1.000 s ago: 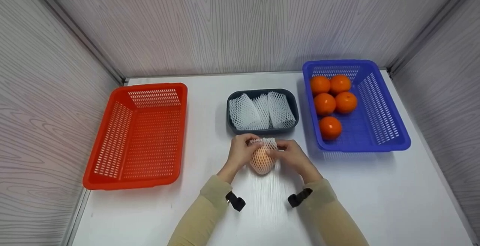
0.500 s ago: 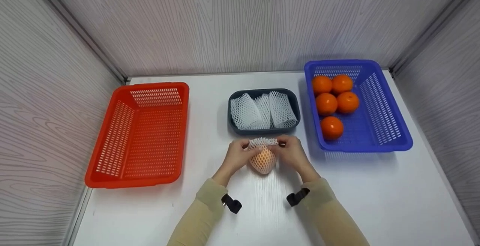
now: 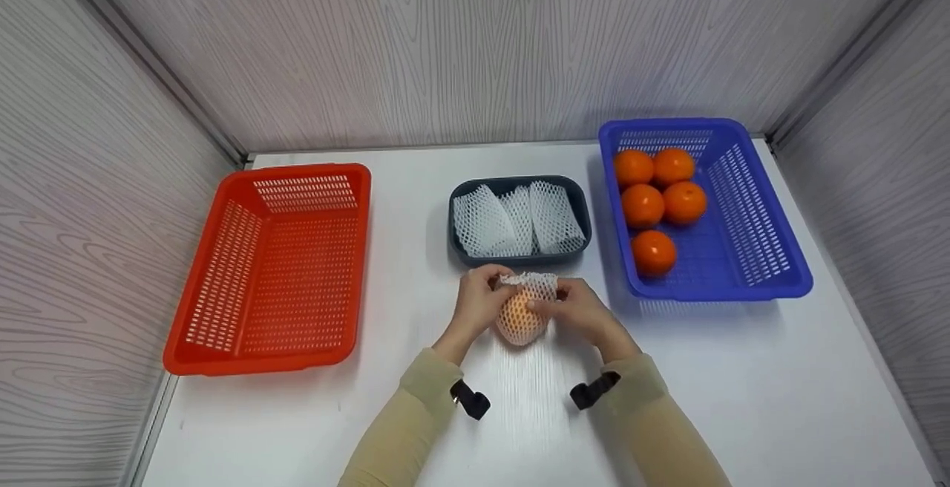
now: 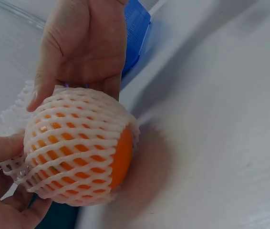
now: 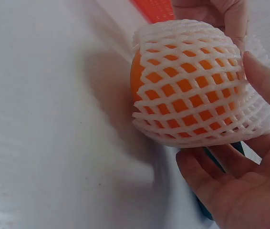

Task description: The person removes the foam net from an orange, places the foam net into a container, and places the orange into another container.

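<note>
An orange (image 4: 123,157) sits inside a white foam net sleeve (image 3: 522,316), just in front of the dark tray. Bare orange peel shows at the sleeve's lower end in both wrist views, while the loose upper end of the net bunches between the hands. My left hand (image 3: 476,303) pinches the net's edge on the left side, thumb in front. From the right, my right hand (image 3: 586,314) grips the net, its thumb (image 5: 266,81) lying over the mesh and its fingers behind. Some fingertips are hidden behind the sleeve.
Several folded foam nets (image 3: 557,220) lie in a dark tray (image 3: 521,259) behind the hands. At right, a blue basket (image 3: 731,264) holds several oranges (image 3: 654,253). A red basket (image 3: 297,286) stands at left. Panel walls (image 3: 475,49) enclose the white table (image 3: 742,383).
Half a second ago both thumbs met near the net's top; now the right thumb sits lower over the orange. The left hand has shifted slightly up and right. Baskets and tray keep their places.
</note>
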Demonstrator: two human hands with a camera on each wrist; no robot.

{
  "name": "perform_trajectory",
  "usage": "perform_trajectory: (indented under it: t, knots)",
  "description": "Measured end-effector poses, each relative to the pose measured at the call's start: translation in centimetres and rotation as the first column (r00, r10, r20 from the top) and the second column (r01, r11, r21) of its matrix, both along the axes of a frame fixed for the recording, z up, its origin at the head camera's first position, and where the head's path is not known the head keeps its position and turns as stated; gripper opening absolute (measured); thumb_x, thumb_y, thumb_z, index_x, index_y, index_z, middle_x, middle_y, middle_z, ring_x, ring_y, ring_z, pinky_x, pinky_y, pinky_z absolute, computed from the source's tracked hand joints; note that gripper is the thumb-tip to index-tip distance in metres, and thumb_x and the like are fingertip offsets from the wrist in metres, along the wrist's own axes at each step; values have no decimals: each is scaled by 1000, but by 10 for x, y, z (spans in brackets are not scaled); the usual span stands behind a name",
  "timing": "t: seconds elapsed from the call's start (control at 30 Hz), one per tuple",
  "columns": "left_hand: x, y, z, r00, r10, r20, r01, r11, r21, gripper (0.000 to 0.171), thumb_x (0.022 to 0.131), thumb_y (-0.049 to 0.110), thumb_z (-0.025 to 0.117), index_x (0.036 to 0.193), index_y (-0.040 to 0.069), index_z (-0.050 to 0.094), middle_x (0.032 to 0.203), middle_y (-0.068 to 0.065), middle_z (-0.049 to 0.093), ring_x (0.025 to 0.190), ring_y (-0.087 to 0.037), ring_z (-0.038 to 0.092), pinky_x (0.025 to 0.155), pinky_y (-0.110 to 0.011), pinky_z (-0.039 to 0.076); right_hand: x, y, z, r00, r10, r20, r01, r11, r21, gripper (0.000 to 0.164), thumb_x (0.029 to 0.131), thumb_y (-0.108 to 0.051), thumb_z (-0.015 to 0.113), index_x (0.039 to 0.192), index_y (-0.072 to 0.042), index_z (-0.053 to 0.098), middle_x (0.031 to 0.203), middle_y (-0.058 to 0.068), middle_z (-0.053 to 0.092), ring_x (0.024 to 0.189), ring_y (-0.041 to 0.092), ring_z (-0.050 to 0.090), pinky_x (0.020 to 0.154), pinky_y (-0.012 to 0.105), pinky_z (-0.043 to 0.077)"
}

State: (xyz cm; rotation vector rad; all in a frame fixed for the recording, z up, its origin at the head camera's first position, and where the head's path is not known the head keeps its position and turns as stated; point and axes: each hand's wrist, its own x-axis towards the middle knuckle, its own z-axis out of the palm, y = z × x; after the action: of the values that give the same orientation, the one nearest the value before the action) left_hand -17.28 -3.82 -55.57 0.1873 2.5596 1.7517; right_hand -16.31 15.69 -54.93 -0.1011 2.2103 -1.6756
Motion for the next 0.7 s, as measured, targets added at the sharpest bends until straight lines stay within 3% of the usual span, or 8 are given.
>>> perform_trajectory:
  t: [0.07, 0.17, 0.3, 0.43, 0.57, 0.7]
  knots:
    - [0, 1, 0, 1000, 6, -9, -6, 1000, 0, 11, 82, 3, 76, 92, 4, 73, 75, 3, 58, 68, -11, 49, 61, -26, 42, 2, -4, 10, 999, -38, 6, 38, 999, -12, 23, 86, -14, 76, 99, 5, 73, 83, 0, 67, 75, 14, 53, 69, 27, 43]
    - [-1, 0, 0, 1000, -2, -10, 2, 1000, 7, 11, 82, 5, 76, 93, 5, 74, 78, 1, 61, 71, -12, 51, 63, -27, 44, 5, -9, 24, 996, -91, -20, 90, 996, -16, 19, 86, -7, 74, 98, 8, 74, 81, 3, 70, 70, 11, 53, 64, 23, 43]
    - [-1, -4, -1, 998, -45, 42, 43, 998, 50, 16, 86, 13, 76, 98, 4, 73, 89, -3, 66, 84, -15, 58, 75, -30, 51, -2, -11, 13, 989, -134, -68, 136, 991, 16, 20, 84, -4, 75, 102, 4, 75, 88, 8, 73, 72, 12, 56, 66, 24, 45]
    - [1, -9, -4, 984, -109, 144, 100, 993, 70, 25, 88, 20, 74, 105, 3, 70, 99, -4, 67, 95, -18, 61, 84, -34, 51, -8, -12, -2, 979, -183, -87, 185, 982, 23, 12, 83, -6, 77, 90, 3, 76, 77, 4, 68, 67, 13, 54, 61, 26, 44]
    - [3, -10, -6, 965, -145, 220, 131, 988, 79, 30, 86, 25, 74, 107, 4, 69, 100, -3, 68, 93, -17, 61, 82, -34, 50, -10, -16, -7, 969, -227, -96, 228, 974, -1, 9, 82, -6, 78, 83, 1, 73, 72, 1, 64, 67, 14, 54, 60, 26, 44]
    - [4, -10, -6, 964, -131, 233, 112, 989, 93, 24, 85, 25, 75, 99, 6, 71, 92, -1, 68, 84, -15, 59, 74, -31, 49, -10, -19, -8, 964, -238, -117, 239, 971, -2, 8, 81, -6, 78, 82, 0, 73, 72, 1, 64, 65, 14, 53, 59, 26, 44]
